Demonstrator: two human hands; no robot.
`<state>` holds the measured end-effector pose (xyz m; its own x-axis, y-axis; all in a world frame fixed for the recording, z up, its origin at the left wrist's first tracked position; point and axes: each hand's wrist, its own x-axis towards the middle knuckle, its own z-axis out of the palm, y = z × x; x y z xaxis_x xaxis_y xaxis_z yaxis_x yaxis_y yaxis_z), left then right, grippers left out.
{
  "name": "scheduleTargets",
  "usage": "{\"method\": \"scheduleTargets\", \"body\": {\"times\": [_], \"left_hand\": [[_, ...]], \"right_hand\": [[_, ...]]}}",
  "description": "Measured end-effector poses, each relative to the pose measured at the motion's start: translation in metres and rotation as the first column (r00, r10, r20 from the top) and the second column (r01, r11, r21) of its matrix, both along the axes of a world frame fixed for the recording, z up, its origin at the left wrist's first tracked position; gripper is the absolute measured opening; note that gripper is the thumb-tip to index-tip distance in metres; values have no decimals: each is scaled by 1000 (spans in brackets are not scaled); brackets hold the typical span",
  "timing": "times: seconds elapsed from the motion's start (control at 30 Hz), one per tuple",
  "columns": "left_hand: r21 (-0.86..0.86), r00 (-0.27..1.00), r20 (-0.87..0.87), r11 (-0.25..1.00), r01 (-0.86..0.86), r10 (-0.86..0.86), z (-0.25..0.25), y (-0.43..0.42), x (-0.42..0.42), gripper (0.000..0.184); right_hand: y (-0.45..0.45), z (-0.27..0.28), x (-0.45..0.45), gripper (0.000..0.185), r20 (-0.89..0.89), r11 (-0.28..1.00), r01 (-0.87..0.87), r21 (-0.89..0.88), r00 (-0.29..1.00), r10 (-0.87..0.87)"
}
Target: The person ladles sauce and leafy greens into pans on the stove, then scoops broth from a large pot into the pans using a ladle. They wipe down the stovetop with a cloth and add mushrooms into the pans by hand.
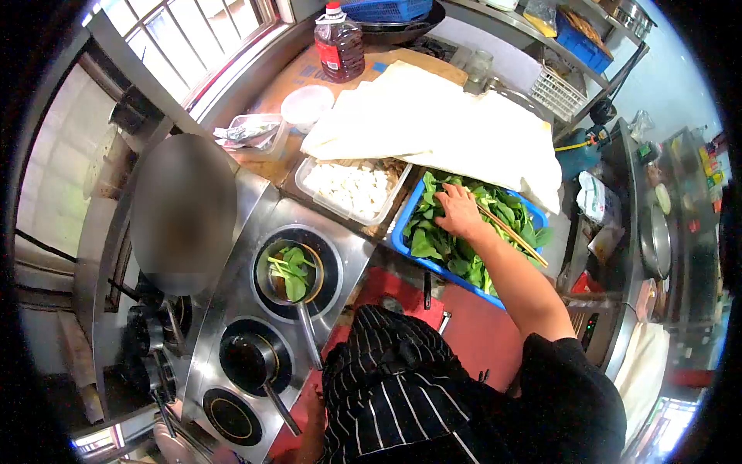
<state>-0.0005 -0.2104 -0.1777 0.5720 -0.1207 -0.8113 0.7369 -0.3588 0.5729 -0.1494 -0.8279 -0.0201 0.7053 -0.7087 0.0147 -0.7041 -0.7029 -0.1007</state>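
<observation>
My right hand (461,214) reaches palm down into leafy greens (495,267) heaped in a blue plastic basket (398,236). Its thumb and fingertips curl into the leaves. A pair of wooden chopsticks (516,237) juts from the little-finger side of this hand and slants back beside the forearm; the grip on them is mostly hidden. Low in the view, my left hand (312,400) is partly seen beside the apron, below a pan handle, with its fingers hidden. A small pan (315,280) on the upper round hob holds a few green leaves and stalks.
Another pan (249,362) with dark contents stands on the middle hob; the lowest hob (232,416) is bare. A clear tub (355,213) of white pieces adjoins the basket. White cloth (433,108) covers the counter behind. A red-capped jug (338,46) stands further back. Shelves line the right.
</observation>
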Motion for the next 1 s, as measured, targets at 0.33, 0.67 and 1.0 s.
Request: {"method": "scheduleTargets", "body": {"times": [0.33,0.67,1.0], "left_hand": [[9,1000,1,1000,10,-10,6,-1,-7,43],[15,999,11,999,33,-33,8,-2,-8,42],[20,1000,19,1000,7,-7,13,11,-20,41]], "right_hand": [[-33,47,-38,29,546,739,-89,668,733,-406],[-27,40,2,25,305,964,-158,215,948,88],[-23,-12,11,55,-229,970,-235,54,943,241]]}}
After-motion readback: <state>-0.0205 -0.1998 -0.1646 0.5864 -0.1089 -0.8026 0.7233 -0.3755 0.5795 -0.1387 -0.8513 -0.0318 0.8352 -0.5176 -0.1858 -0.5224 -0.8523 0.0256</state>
